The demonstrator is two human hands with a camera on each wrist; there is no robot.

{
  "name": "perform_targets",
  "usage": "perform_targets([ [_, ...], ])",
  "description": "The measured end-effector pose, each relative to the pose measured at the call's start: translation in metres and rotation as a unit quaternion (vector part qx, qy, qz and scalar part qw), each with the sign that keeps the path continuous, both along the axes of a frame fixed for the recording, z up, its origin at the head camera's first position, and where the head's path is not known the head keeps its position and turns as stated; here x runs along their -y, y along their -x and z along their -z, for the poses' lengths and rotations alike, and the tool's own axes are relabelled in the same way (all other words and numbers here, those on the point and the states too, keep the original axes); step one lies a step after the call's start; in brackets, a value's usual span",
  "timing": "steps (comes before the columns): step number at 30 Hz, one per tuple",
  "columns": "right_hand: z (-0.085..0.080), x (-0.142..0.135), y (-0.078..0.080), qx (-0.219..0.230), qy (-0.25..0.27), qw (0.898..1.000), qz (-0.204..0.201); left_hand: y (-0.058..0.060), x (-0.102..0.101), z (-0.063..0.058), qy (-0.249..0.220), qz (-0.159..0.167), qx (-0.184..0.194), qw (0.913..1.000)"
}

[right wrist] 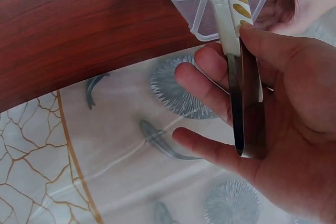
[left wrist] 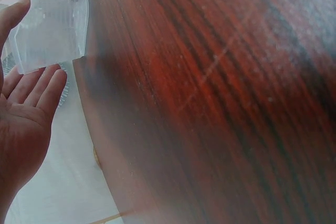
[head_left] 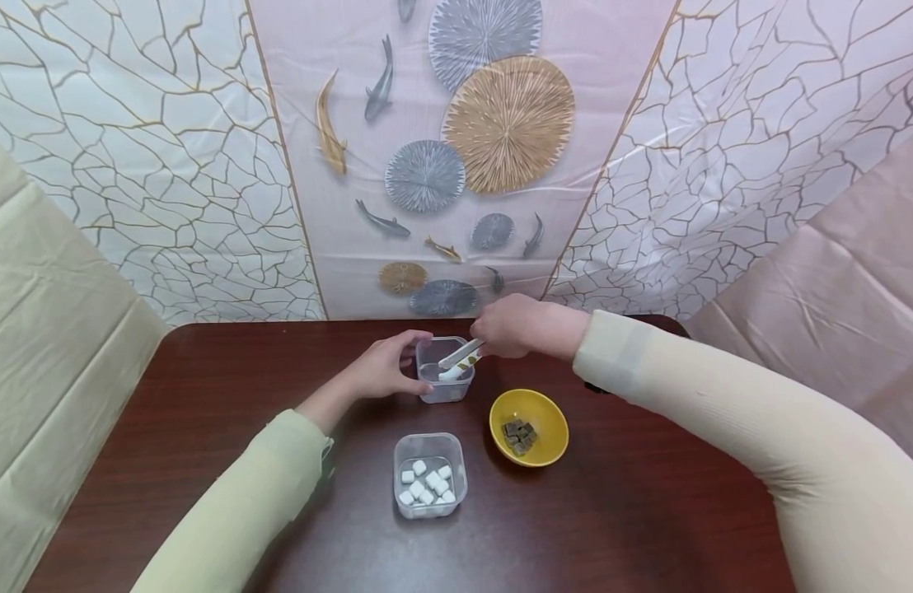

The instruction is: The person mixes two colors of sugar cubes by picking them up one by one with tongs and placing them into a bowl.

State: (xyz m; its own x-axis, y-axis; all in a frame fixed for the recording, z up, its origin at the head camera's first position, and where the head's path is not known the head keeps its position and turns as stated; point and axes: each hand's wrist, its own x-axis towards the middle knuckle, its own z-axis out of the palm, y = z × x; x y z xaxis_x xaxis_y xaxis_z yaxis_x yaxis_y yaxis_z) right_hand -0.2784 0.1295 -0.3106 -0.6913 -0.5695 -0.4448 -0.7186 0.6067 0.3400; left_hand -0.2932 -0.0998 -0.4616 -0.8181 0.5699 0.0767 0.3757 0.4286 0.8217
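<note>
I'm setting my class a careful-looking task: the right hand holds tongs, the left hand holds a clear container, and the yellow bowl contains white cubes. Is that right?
Not quite: the head view shows dark brown cubes in the yellow bowl, not white ones. The rest stands: the right hand holds tongs, and the left hand holds a clear container.

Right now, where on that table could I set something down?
Two broad bare patches: wooden tabletop left of the left sleeve, and the stretch between the yellow bowl and right sleeve. It's crowded around the centre: the left grip holds one clear plastic container, the right grip has tongs dipping into it, and a second container of white cubes sits nearer.
</note>
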Motion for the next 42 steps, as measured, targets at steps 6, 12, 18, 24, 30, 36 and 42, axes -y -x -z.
perform_targets([
  [6, 0.005, 0.011, 0.003, 0.005, -0.037, 0.999, 0.015, 0.0, 0.0, 0.001, 0.004, 0.0, 0.002, 1.0],
  [12, 0.014, 0.018, 0.009, 0.014, -0.05, 0.998, 0.027, 0.001, 0.0, 0.0, 0.004, 0.0, 0.008, 1.0],
  [18, 0.021, 0.025, 0.013, 0.018, -0.066, 0.997, 0.039, 0.001, 0.0, 0.0, 0.008, 0.001, 0.009, 0.9999],
  [24, 0.02, 0.033, 0.012, 0.029, -0.078, 0.995, 0.055, 0.002, 0.0, -0.001, 0.016, 0.0, 0.017, 0.9997],
  [30, 0.015, 0.039, 0.009, 0.044, -0.079, 0.994, 0.068, 0.002, 0.001, -0.001, 0.019, -0.001, 0.015, 0.9997],
  [36, 0.015, 0.041, 0.008, 0.054, -0.081, 0.992, 0.079, 0.001, 0.001, 0.0, 0.021, -0.002, 0.009, 0.9997],
  [42, 0.018, 0.041, 0.008, 0.049, -0.081, 0.993, 0.074, 0.002, 0.001, 0.001, 0.023, -0.003, 0.005, 0.9997],
])
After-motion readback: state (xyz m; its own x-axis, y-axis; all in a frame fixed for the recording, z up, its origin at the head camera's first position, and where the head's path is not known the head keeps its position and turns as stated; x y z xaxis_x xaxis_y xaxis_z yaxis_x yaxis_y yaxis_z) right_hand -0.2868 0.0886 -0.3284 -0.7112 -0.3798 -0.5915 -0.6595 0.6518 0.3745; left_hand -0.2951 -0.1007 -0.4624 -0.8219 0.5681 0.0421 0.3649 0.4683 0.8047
